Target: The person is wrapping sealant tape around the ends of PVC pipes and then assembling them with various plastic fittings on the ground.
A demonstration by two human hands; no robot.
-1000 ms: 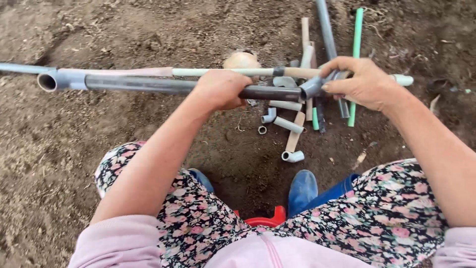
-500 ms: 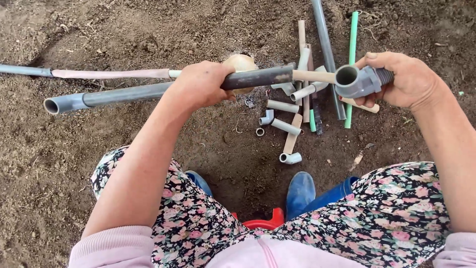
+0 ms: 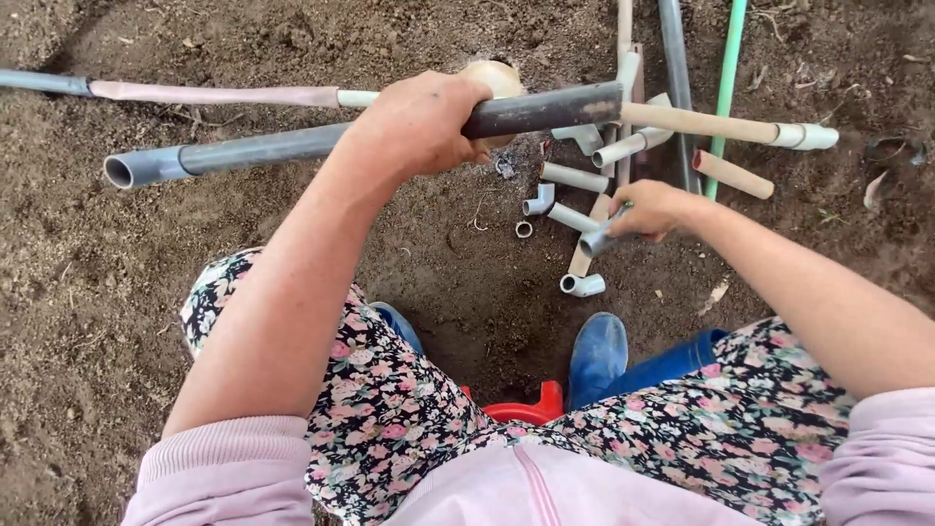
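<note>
My left hand (image 3: 421,122) grips a long grey plastic pipe (image 3: 253,148) near its dark end and holds it level above the soil. My right hand (image 3: 654,208) is lower, over a heap of short pipe pieces, with its fingers closed on a small grey fitting (image 3: 598,240). Around it lie a grey elbow (image 3: 538,201), a small ring (image 3: 524,229) and another short elbow (image 3: 583,284). A tan pipe with a white end (image 3: 726,127) lies across the heap.
A long thin pipe, pink and grey (image 3: 195,93), lies on the soil at the upper left. A green rod (image 3: 727,83) and a grey pipe (image 3: 676,68) run up the top right. Blue boots (image 3: 596,356) and a red stool (image 3: 531,409) are below me.
My right hand has let go of the large grey fitting at the pipe's end and dropped down to the heap of small pieces. The long pipe has stayed in my left hand.
</note>
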